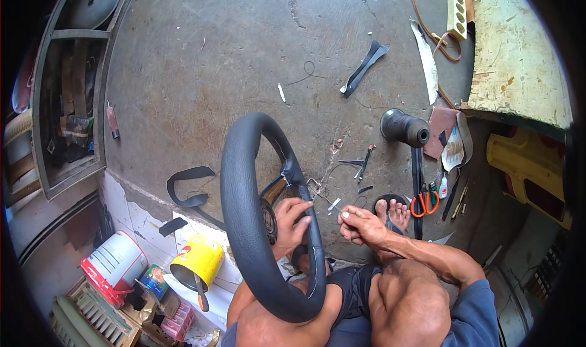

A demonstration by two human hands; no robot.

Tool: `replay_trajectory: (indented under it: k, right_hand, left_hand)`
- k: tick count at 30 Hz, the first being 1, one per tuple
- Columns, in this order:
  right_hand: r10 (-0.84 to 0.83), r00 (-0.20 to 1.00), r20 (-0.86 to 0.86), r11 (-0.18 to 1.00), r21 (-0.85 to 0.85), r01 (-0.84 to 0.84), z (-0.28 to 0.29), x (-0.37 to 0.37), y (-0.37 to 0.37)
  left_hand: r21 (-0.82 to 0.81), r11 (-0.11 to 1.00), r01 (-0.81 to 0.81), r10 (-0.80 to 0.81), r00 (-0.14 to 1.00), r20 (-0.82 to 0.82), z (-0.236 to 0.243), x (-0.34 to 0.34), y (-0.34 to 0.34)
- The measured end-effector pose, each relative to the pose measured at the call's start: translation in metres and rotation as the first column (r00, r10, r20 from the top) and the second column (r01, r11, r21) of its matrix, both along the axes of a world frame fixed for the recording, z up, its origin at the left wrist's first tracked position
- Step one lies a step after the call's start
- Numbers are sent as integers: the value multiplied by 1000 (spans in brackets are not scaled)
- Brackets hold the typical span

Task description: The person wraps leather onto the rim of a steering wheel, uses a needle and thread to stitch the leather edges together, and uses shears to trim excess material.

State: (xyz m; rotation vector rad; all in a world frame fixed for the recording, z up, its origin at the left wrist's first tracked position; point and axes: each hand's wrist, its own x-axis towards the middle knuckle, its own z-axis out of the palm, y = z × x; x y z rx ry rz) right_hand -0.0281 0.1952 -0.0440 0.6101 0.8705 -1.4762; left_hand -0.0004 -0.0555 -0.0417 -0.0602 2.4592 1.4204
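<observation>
the wheel [239,185] is surrounding the left hand [289,226], whose grip i cannot tell; rightward, the right hand [362,226] is pressing fingertips together. stitching [315,264] is running below the left hand; the flap [293,172] above is looking unfinished.

I saw the left hand [290,228] within the ring of the steering wheel [238,185], the right hand [365,228] right of its rim. Right of that hand, scissors [423,197] lay on the floor [195,90]; far ahead sat a power strip [456,14]. Left of both hands were a tin [207,254] and bucket [119,260].
</observation>
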Motion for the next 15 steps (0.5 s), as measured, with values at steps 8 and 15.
replay_trajectory:
  k: [8, 15]
  right_hand:
    - [132, 937, -323, 983, -77, -165, 4, -2, -2]
    - [362, 753, -550, 930, 157, -332, 7, -20, 3]
  left_hand:
    - [-323, 946, 24, -101, 969, -226, 2, 14, 23]
    - [-277, 957, 86, -149, 965, -214, 2, 12, 25]
